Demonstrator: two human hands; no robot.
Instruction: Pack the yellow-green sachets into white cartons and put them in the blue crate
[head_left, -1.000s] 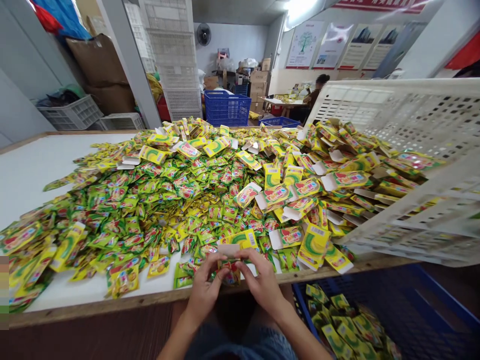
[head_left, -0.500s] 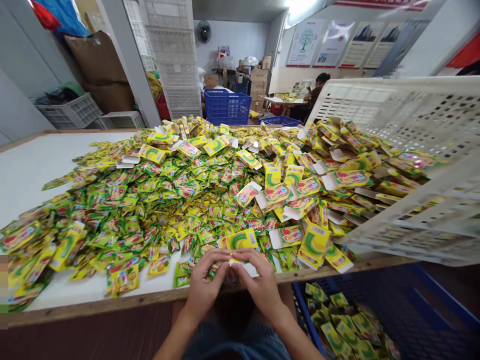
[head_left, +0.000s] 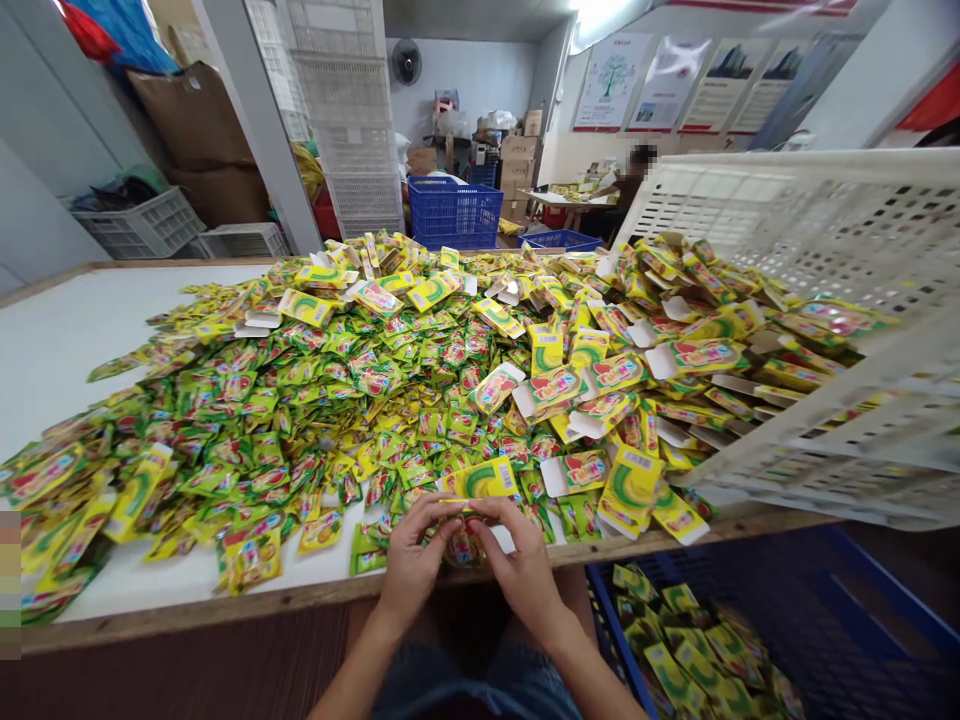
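Note:
My left hand (head_left: pixel 415 550) and my right hand (head_left: pixel 516 545) meet at the table's front edge, fingers bent around a small yellow candy box (head_left: pixel 463 548). Its yellow upper edge shows between the fingertips, and a patch of its printed face shows below the thumbs; the rest is covered by my fingers. Just beyond lies another yellow box (head_left: pixel 484 478) with a barcode. Around my hands are green candy packets (head_left: pixel 365 550) and, to the right, an open-flapped box (head_left: pixel 577 472) and a box lying face down (head_left: pixel 631 490).
A large heap of green packets (head_left: pixel 247 400) and yellow boxes covers the table (head_left: pixel 52 320). On the right a white plastic crate (head_left: pixel 810 200) lies tipped with boxes spilling out. Below the edge stands a blue crate (head_left: pixel 847 610) holding filled boxes. Another person (head_left: pixel 634 190) sits farther back.
My thumbs have moved slightly apart and down, so more of the box's printed face shows between them. The heap around stays the same.

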